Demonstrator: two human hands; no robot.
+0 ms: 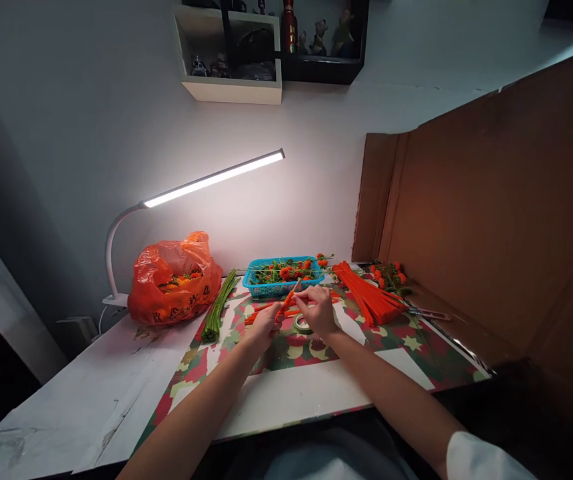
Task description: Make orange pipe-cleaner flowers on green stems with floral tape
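My left hand point(265, 323) is closed around the lower end of a thin wooden stick point(297, 285) with an orange pipe cleaner point(287, 301) coiled around it. The stick leans up and to the right. Close beside it, my right hand point(319, 311) has its thumb and fingers pinched together at the coil; the exact spot of contact is too small to make out. Loose orange pipe cleaners point(252, 317) lie on the table behind and under my hands. A roll of green tape point(302, 325) rests just below, between my wrists.
A blue basket point(247, 285) of orange flowers stands behind my hands. Green stems point(219, 310) and an orange plastic bag point(174, 293) lie left. On the right are an orange pipe cleaner bundle point(370, 297), pliers-like tools point(429, 313) and a cardboard wall point(491, 200). A lamp point(216, 177) hangs above.
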